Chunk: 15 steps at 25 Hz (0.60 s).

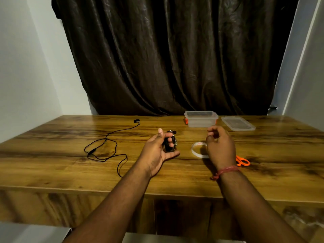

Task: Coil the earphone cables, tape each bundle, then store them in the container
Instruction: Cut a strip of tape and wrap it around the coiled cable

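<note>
A single wide-angle camera worn on the person's head looks forward and down across a brown wood-grain table [52, 155], whose near edge crosses the lower part of the frame. Both bare forearms enter from 6 o'clock, close to the lens, the left hand [158, 149] and right hand [220, 146] near mid-frame. At 12 o'clock a dark crinkled curtain [175, 58] fills the far background beyond the table's back edge, between pale walls at 9 and 3 o'clock. No second view overlaps.
</note>
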Available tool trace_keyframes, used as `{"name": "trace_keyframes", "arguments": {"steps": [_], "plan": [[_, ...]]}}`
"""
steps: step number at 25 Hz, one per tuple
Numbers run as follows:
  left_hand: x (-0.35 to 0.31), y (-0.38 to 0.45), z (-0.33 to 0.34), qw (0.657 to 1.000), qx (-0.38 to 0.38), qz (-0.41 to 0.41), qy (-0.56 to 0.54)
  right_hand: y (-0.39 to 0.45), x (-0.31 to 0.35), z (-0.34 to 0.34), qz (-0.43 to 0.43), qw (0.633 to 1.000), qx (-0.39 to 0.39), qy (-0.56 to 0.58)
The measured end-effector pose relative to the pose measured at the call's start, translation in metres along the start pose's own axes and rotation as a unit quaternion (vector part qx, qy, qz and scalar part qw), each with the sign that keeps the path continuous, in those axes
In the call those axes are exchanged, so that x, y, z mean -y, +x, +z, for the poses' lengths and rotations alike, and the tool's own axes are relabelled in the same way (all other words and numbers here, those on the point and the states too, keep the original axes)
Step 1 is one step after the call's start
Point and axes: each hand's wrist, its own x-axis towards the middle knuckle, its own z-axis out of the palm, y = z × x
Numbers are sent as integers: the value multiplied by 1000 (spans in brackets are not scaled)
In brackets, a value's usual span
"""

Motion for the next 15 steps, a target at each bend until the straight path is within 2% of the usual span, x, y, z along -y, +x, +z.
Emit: {"name": "trace_keyframes", "arguments": {"steps": [1, 3, 5, 7, 9, 11, 15], "plan": [[-1, -1, 0, 1000, -11, 3, -5, 1, -1, 0, 10, 999, 7, -32], [-1, 1, 0, 999, -37, 12, 5, -2, 1, 2, 34, 988, 86, -128], [2, 5, 0, 996, -70, 18, 53, -8, 5, 3, 27, 949, 180, -259], [7, 6, -1, 986, -86, 33, 137, -14, 9, 3, 2, 916, 234, -326], [12, 5, -1, 970, -73, 55, 224, -15, 9, 4, -9, 915, 245, -321], [16, 4, -2, 954, -47, 72, 288, -14, 7, 7, -22, 931, 240, -273], [21, 6, -3, 903, -20, 135, 408, -15, 4, 13, -88, 953, 271, -99]]}}
